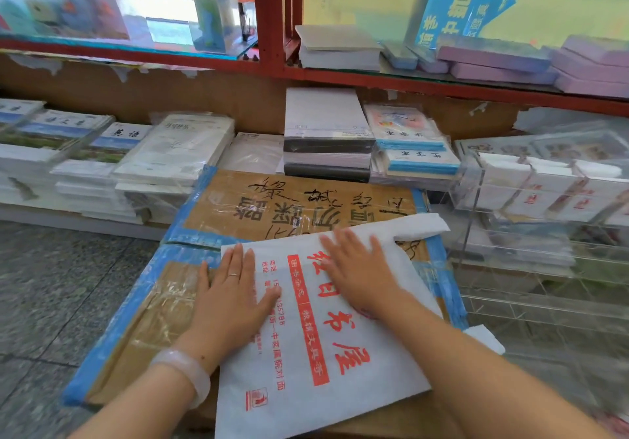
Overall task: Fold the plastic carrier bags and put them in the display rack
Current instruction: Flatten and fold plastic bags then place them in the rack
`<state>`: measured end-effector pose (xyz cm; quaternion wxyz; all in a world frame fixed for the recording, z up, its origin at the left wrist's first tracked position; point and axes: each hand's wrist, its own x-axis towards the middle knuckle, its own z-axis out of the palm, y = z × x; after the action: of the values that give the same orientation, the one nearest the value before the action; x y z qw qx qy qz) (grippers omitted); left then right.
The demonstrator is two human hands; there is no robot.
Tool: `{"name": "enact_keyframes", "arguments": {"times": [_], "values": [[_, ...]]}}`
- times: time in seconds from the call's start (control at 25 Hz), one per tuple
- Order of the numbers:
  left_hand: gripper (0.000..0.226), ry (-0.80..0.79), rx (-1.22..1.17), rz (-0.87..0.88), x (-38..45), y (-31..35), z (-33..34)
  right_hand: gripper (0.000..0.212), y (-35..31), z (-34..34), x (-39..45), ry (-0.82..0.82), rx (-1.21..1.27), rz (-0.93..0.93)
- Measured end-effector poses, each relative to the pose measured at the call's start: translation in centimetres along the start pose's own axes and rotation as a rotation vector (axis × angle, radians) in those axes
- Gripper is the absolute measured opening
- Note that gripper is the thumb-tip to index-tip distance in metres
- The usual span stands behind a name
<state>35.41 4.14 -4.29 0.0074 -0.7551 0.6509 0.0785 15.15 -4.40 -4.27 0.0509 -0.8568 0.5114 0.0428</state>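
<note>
Both hands lie flat with fingers straight. I see my left hand [231, 299] pressing the left edge of the white carrier bag [316, 353], which lies on taped cardboard boxes [143, 319]; my right hand [360, 275] presses its middle, with the clear display rack [531, 268] further right.

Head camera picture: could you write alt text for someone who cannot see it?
Two hands, left and right, press flat on a white plastic carrier bag with red print, spread on taped cardboard boxes. A clear acrylic rack stands to the right, and stacks of books lie behind.
</note>
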Motion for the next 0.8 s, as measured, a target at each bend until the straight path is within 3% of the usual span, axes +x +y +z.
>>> {"name": "enact_keyframes", "arguments": {"times": [0.12,0.24,0.32,0.4,0.48,0.6,0.72,0.8], "values": [[0.103,-0.010,0.036,-0.005,0.2,0.0,0.0,0.053,7.7,-0.1,-0.9,-0.034,-0.015,0.292],[0.098,0.008,0.068,-0.027,1.1,-0.6,-0.6,0.054,10.8,-1.5,-1.7,-0.086,-0.077,0.436],[0.090,0.062,0.058,-0.039,1.3,-0.8,-1.4,0.052,9.6,-2.8,-1.9,0.041,-0.025,0.463],[0.074,0.112,-0.054,-0.021,0.6,-0.2,-2.3,0.050,6.0,-4.1,-2.6,0.206,0.054,0.359],[0.065,0.116,-0.189,0.035,-0.9,1.1,-2.7,0.052,0.2,-3.9,-4.2,0.205,0.077,0.120],[0.095,0.056,-0.087,0.207,-4.2,2.1,-0.8,0.062,-7.5,-1.1,-7.9,0.076,0.155,-0.217],[0.115,-0.062,-0.060,0.187,-6.7,0.7,1.0,0.075,-7.0,1.1,-9.9,0.140,0.098,-0.176],[0.108,-0.077,-0.044,0.189,-7.6,-0.2,1.2,0.091,-3.8,1.4,-11.0,0.070,0.139,-0.090]]}}
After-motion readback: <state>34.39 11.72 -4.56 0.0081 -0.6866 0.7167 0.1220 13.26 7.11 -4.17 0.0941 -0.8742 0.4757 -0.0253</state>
